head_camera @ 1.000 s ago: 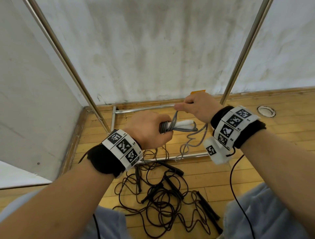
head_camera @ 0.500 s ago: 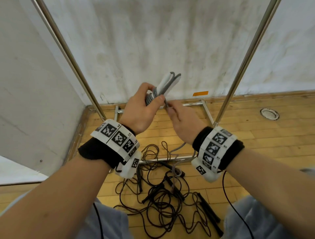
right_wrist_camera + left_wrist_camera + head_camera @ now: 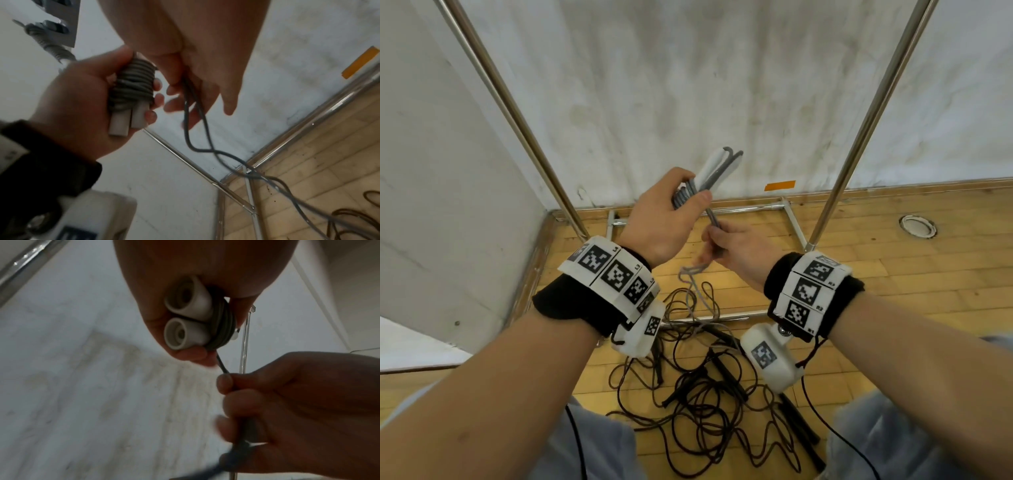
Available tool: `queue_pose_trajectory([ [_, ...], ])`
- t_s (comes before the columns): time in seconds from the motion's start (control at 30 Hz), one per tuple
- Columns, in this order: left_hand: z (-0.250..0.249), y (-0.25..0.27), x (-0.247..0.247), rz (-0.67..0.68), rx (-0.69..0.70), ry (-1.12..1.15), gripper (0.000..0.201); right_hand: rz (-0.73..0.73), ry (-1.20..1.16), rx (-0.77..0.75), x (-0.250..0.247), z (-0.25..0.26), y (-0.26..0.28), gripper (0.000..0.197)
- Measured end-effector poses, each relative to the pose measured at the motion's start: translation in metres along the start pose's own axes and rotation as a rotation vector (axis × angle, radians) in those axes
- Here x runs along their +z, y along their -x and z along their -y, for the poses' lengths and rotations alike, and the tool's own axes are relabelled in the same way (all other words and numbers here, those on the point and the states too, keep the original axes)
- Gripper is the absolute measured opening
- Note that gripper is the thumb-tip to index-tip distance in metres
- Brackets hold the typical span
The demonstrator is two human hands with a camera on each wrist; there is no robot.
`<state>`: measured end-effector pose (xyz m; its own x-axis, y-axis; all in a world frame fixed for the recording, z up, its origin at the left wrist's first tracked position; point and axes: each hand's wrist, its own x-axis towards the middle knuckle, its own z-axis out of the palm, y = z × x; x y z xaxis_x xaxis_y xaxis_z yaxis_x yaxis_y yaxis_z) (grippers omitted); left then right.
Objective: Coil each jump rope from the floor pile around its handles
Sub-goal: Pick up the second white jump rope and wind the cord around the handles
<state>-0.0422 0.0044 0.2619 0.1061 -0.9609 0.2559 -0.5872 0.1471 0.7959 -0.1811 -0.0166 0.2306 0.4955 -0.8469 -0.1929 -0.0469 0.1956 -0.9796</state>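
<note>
Her left hand grips two white handles wound with grey cord, the right hand pinching its loose strand above the floor pile.

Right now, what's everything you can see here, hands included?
White handles: two, side by side in the left hand.
Grey rope: one, partly coiled round the handles, its tail running down to the floor.
Black ropes: tangled pile, count unclear, on the floor.
Metal frame: silver poles by the white wall.
Orange tape: one strip, low on the wall.
Left hand: grips the handles.
Right hand: pinches the grey rope.
</note>
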Motion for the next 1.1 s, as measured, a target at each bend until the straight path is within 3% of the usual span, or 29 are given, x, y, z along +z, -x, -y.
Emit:
queue_pose_trajectory([
  [0.07,0.007,-0.003,-0.004,-0.044,0.001,-0.122,0.016,-0.063,0.009,0.019,-0.002,0.001,0.000,0.026],
  [0.17,0.017,-0.004,-0.008,-0.070,0.033,-0.348,0.025,-0.141,0.515,-0.112,-0.006,0.005,0.001,0.021],
  [0.27,0.025,-0.004,-0.010,0.004,0.073,-0.495,0.032,-0.146,0.910,-0.212,-0.009,0.007,0.002,0.021],
  [0.4,0.031,-0.002,-0.007,0.076,0.068,-0.651,0.034,-0.152,1.104,-0.224,-0.015,0.015,0.003,0.028],
  [0.57,0.036,-0.003,0.003,0.085,0.004,-0.661,0.026,-0.014,1.331,-0.195,-0.006,0.019,0.010,0.026],
  [0.7,0.041,-0.003,0.003,0.111,-0.054,-0.722,0.023,0.016,1.406,-0.195,-0.009,0.024,0.013,0.024],
  [0.83,0.037,0.002,0.010,0.237,-0.070,-0.740,0.019,0.019,1.416,-0.327,-0.022,0.030,0.015,0.026],
  [0.97,0.025,0.016,0.022,0.370,0.096,-0.688,0.030,-0.027,1.465,-0.512,-0.030,0.030,0.014,0.025],
  [1.1,0.017,0.022,0.023,0.381,0.212,-0.578,0.037,-0.071,1.179,-0.451,-0.035,0.032,0.011,0.026],
])
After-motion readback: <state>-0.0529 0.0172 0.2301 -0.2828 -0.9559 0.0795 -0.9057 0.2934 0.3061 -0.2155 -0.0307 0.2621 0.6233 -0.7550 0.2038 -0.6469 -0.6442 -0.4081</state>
